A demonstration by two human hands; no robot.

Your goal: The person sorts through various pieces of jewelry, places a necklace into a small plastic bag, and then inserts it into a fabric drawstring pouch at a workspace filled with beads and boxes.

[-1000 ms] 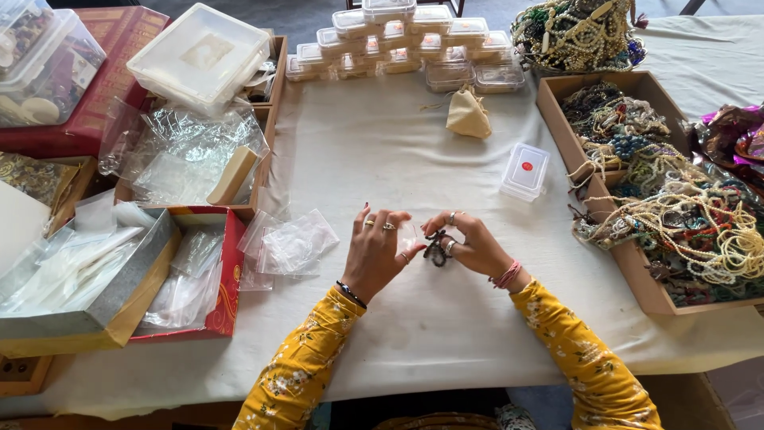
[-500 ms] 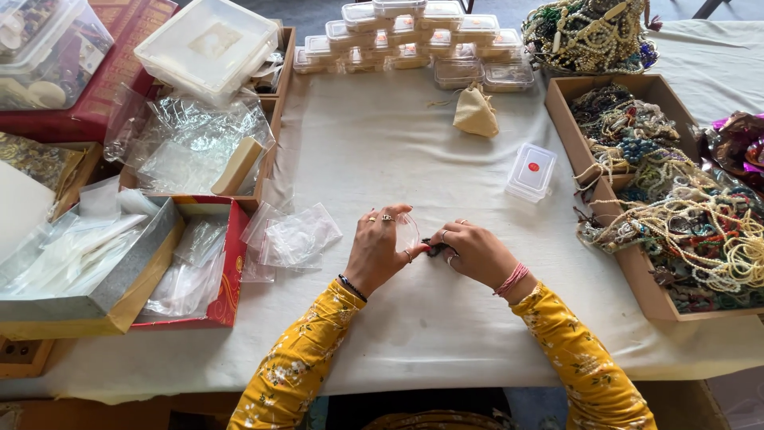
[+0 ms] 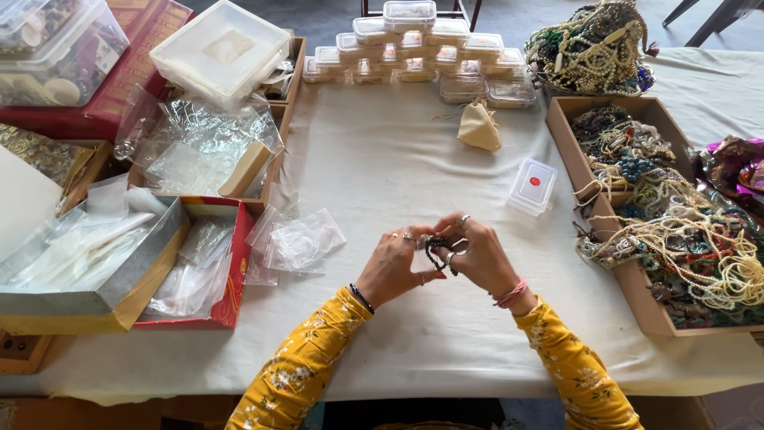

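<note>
Dark beads (image 3: 434, 251) hung pinched between the left hand (image 3: 395, 267) and right hand (image 3: 477, 256), both closed on them above the white cloth (image 3: 382, 159), beside a small clear bag (image 3: 420, 242). Cardboard boxes (image 3: 637, 295) at right held tangled bead necklaces. Stacked clear lidded containers (image 3: 414, 44) stood at the back; a red box (image 3: 227, 279) held plastic bags.

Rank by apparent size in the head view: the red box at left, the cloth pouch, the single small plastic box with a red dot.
1. red box, largest
2. and 3. cloth pouch and small plastic box look alike; unranked.
</note>
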